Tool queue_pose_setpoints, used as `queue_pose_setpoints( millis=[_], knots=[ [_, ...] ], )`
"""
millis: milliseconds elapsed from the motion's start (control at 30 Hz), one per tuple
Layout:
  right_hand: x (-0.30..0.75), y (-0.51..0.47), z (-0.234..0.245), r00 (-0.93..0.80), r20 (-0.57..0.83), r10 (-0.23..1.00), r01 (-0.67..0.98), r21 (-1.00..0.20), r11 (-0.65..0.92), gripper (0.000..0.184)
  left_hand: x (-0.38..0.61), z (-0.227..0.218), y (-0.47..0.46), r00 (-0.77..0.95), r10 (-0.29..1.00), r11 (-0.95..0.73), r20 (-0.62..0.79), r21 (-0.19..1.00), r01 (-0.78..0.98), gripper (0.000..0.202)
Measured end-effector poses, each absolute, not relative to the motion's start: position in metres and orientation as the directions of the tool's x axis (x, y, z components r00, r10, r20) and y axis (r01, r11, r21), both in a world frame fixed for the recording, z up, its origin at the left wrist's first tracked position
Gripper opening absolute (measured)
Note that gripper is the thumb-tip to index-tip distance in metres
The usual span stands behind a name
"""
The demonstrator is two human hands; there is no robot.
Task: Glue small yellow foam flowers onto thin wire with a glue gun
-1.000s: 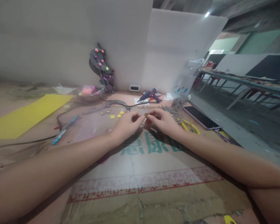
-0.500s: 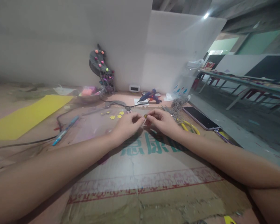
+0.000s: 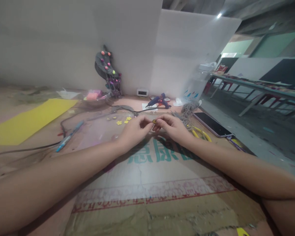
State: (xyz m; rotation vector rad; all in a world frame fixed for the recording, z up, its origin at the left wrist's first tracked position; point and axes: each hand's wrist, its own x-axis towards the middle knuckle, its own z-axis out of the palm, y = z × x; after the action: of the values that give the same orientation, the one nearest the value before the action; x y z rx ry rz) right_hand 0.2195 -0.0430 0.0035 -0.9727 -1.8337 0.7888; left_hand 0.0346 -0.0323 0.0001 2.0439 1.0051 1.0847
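Note:
Over the printed cardboard sheet (image 3: 142, 177), my left hand (image 3: 136, 131) and my right hand (image 3: 170, 127) meet fingertip to fingertip. Pinched between them is a small yellow piece (image 3: 154, 121), mostly covered by the fingers; its shape cannot be made out. Both hands are closed around it. Just left of my left hand lie several yellow paper flowers (image 3: 119, 123). Yellow-handled scissors (image 3: 201, 133) rest beside my right wrist, close to a bundle of grey yarn (image 3: 188, 109). A blue hot glue gun (image 3: 159, 101) stands behind the hands, a red light on it.
A phone (image 3: 212, 124) lies at the table's right edge. On the left are a blue pen (image 3: 70, 136), a black cable (image 3: 27, 150) and a yellow sheet (image 3: 34, 121). A grey moon-shaped decoration (image 3: 104, 67) leans on the wall near a small clock (image 3: 142, 92).
Both hands keep the same pinch on the small piece, with hardly any finger movement. The whole view has shifted very slightly.

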Motion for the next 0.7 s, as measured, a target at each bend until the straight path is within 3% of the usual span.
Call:
queue_pose_setpoints(
  millis=[167, 367, 700],
  knots=[
    [0.2189, -0.0428, 0.0030, -0.288, 0.437, 0.852, 0.239, -0.829, 0.506, 0.024, 0.0337, -0.0004, -0.0338, 0.397, 0.802, -0.585, 0.446, 0.721, 0.372, 0.015],
    [0.2169, -0.0472, 0.0071, -0.279, 0.461, 0.843, 0.325, -0.781, 0.534, 0.016, 0.0332, 0.0015, -0.0382, 0.431, 0.761, -0.645, 0.485, 0.635, 0.425, 0.015],
    [0.2188, -0.0491, 0.0090, -0.294, 0.460, 0.838, 0.371, -0.753, 0.544, 0.023, 0.0331, 0.0009, -0.0380, 0.432, 0.753, -0.656, 0.496, 0.624, 0.426, 0.015]
  ],
)
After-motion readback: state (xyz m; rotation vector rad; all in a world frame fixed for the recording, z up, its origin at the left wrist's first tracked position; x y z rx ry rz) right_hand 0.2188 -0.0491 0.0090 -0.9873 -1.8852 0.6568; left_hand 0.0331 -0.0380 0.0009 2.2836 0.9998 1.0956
